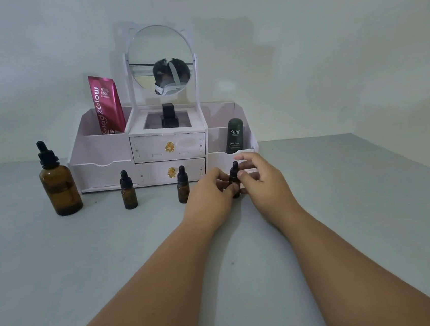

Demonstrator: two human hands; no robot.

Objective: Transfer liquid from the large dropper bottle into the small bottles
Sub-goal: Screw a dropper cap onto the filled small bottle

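Note:
The large amber dropper bottle (60, 188) with a black dropper cap stands upright at the left of the grey table. Three small amber dropper bottles stand in a row in front of the organiser: the left one (128, 191), the middle one (183, 186) and the right one (234, 178). My left hand (210, 192) grips the body of the right small bottle, hiding most of it. My right hand (259, 176) pinches that bottle's black cap from the right side. All caps look fitted on.
A white cosmetics organiser (167, 146) with two drawers and a round mirror (160, 59) stands behind the bottles. It holds a pink sachet (107, 105), a black bottle (169, 116) and a dark green Kahf bottle (235, 135). The table's right edge (407, 158) runs diagonally.

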